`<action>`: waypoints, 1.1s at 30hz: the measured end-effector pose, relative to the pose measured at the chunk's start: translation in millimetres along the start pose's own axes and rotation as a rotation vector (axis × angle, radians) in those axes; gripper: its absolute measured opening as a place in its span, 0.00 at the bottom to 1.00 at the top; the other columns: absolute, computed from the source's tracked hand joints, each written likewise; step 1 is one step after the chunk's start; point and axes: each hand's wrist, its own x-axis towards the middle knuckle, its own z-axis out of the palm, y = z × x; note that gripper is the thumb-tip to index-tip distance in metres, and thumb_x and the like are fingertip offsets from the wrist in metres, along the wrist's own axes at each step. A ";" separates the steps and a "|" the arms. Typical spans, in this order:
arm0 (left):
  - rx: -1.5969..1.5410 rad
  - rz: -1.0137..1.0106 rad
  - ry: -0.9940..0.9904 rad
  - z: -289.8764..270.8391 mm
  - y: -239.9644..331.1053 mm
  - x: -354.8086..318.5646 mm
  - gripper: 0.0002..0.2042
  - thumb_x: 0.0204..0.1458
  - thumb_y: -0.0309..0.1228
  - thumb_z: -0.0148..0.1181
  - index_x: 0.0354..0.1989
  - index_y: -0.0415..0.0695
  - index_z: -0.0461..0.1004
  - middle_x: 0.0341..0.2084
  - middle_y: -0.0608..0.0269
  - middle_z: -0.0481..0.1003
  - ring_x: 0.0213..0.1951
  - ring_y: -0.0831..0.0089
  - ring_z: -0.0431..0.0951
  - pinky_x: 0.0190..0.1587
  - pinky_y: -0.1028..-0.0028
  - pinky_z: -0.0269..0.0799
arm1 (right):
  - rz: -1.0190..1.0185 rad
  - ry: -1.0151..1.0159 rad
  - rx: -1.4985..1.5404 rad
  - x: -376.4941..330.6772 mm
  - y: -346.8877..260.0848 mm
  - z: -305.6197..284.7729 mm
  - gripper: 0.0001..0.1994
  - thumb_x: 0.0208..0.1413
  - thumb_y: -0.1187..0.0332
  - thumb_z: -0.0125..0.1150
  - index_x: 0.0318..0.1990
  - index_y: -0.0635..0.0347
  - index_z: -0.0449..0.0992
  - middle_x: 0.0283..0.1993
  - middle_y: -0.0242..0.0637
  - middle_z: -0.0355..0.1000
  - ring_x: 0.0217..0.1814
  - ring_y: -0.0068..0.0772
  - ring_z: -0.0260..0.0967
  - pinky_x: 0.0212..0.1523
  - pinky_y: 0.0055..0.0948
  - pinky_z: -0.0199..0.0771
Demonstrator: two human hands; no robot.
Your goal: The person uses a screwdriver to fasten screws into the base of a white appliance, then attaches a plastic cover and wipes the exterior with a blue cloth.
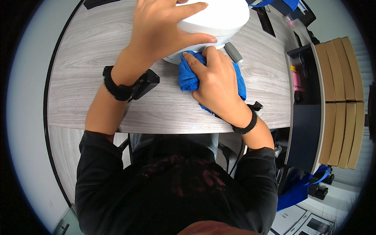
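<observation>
A white, rounded appliance [225, 17] with a smooth domed top stands on the desk at the far middle, partly cut off by the upper edge of the view. My left hand [158, 29] lies against its left side with thumb and index finger stretched out across it; the other fingers are partly hidden. In my right hand [217, 78] is a bunched blue cloth [188, 76], pressed to the appliance's lower near side. A short grey rounded piece [234, 52] sits beside the base, just right of the cloth; whether it is attached I cannot tell.
The wood-grain desk [156, 113] ends just before my body. On the right stands a dark shelf unit [307, 117] with small items, and brown cardboard boxes [340, 105] beyond it. A flat black object [266, 23] lies at the far right. Black straps circle both wrists, the left bearing a black device [147, 83].
</observation>
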 end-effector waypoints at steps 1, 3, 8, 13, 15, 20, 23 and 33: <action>-0.002 0.013 0.013 1.1 -1.1 -0.7 0.27 0.27 0.48 0.81 0.35 0.42 0.85 0.30 0.58 0.70 0.37 0.58 0.71 0.45 0.58 0.66 | 0.006 -0.010 -0.006 -0.1 -0.8 -0.1 0.30 0.30 0.77 0.71 0.51 0.57 0.82 0.37 0.40 0.64 0.39 0.42 0.67 0.35 0.37 0.64; -0.018 0.016 0.033 1.9 -2.0 -1.5 0.27 0.28 0.48 0.81 0.35 0.43 0.85 0.31 0.58 0.70 0.38 0.58 0.70 0.45 0.58 0.66 | 0.014 -0.033 -0.013 -1.8 -1.4 -1.5 0.30 0.30 0.77 0.71 0.51 0.56 0.82 0.37 0.40 0.64 0.38 0.42 0.67 0.35 0.38 0.66; -0.028 -0.026 0.001 0.6 -1.9 -4.6 0.27 0.28 0.48 0.81 0.36 0.43 0.85 0.32 0.58 0.70 0.38 0.58 0.70 0.46 0.58 0.66 | 0.038 -0.022 0.021 -2.8 5.2 -6.6 0.31 0.30 0.77 0.70 0.52 0.54 0.83 0.36 0.40 0.64 0.38 0.44 0.68 0.35 0.39 0.70; -0.033 -0.043 -0.005 1.1 -0.4 -2.8 0.27 0.28 0.49 0.81 0.36 0.43 0.85 0.32 0.57 0.70 0.39 0.58 0.71 0.46 0.57 0.66 | 0.011 0.000 -0.014 -1.7 1.6 -1.2 0.30 0.32 0.77 0.70 0.52 0.53 0.83 0.36 0.40 0.64 0.38 0.43 0.68 0.35 0.38 0.69; -0.017 -0.027 0.032 8.1 -4.4 -6.2 0.27 0.29 0.49 0.81 0.36 0.43 0.85 0.32 0.57 0.70 0.39 0.58 0.70 0.47 0.58 0.66 | 0.006 -0.001 -0.057 -2.9 0.4 2.7 0.30 0.32 0.77 0.69 0.52 0.53 0.83 0.36 0.39 0.65 0.38 0.42 0.68 0.34 0.37 0.68; -0.026 -0.054 -0.013 0.3 1.1 -3.1 0.27 0.29 0.49 0.81 0.37 0.43 0.85 0.32 0.57 0.70 0.39 0.57 0.70 0.47 0.57 0.66 | 0.011 -0.091 -0.104 -6.0 -4.8 13.4 0.27 0.37 0.76 0.68 0.52 0.53 0.83 0.36 0.38 0.64 0.39 0.40 0.68 0.34 0.35 0.65; -0.030 -0.040 0.010 0.6 0.6 -3.6 0.27 0.29 0.49 0.81 0.37 0.44 0.85 0.33 0.57 0.71 0.40 0.57 0.71 0.48 0.57 0.66 | 0.012 -0.127 -0.133 -6.7 -5.2 16.1 0.25 0.39 0.76 0.67 0.51 0.52 0.83 0.36 0.37 0.64 0.39 0.39 0.67 0.34 0.35 0.64; -0.033 -0.046 0.022 2.8 -0.5 -4.2 0.26 0.31 0.49 0.80 0.38 0.45 0.85 0.34 0.57 0.71 0.43 0.55 0.71 0.51 0.55 0.65 | -0.040 -0.113 -0.105 -12.7 -2.0 12.4 0.30 0.36 0.79 0.68 0.55 0.53 0.79 0.37 0.37 0.65 0.39 0.39 0.67 0.36 0.36 0.64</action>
